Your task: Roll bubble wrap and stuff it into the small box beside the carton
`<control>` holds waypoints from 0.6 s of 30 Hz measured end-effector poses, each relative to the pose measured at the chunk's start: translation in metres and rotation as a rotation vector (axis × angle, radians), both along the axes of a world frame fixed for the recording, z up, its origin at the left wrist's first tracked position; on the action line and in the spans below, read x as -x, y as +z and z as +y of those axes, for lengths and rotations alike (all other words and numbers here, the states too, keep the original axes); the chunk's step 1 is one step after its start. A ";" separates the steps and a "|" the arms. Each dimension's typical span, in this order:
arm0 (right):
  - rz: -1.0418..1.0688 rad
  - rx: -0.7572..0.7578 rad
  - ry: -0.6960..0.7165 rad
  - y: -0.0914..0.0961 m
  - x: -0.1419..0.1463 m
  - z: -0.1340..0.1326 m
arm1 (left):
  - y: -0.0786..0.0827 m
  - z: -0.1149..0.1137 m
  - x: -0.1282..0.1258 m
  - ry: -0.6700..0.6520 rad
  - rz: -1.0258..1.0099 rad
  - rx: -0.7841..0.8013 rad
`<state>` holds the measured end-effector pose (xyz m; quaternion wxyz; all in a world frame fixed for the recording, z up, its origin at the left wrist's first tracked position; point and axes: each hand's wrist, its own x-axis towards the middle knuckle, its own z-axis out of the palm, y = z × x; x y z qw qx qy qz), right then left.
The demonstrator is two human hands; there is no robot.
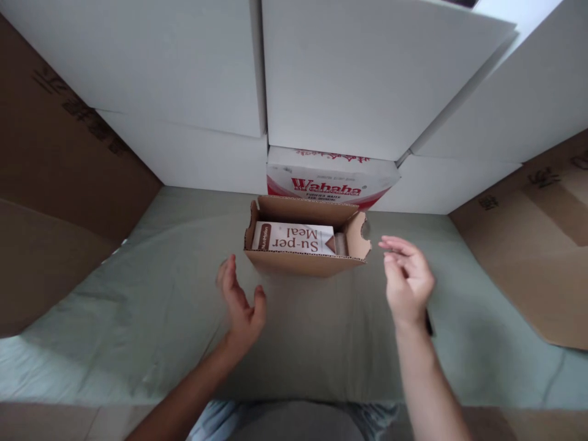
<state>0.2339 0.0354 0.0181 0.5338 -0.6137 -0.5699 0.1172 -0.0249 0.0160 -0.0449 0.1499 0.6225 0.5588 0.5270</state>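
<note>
An open-topped brown cardboard box (305, 264) stands on the green cloth in front of me. Inside it lies a white carton (296, 237) printed "Su-per Meal", its lettering upside down to me. Beside that carton, at the box's right end, something greyish is partly hidden. My left hand (241, 303) hovers just off the box's near left corner, fingers apart and holding nothing. To the right of the box, my right hand (408, 275) is raised with its fingers loosely curled and apart, touching nothing.
The green cloth (151, 294) covers the surface. Behind the box is a Wahaha carton (333, 184), with stacked white boxes (367, 79) above and around it. Large brown cardboard boxes stand at left (55, 171) and right (537, 245). A small dark object (429, 323) lies partly behind my right wrist.
</note>
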 end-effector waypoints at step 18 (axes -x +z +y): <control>-1.283 0.715 0.424 0.062 0.038 0.080 | 0.062 0.021 -0.022 -0.261 0.272 0.191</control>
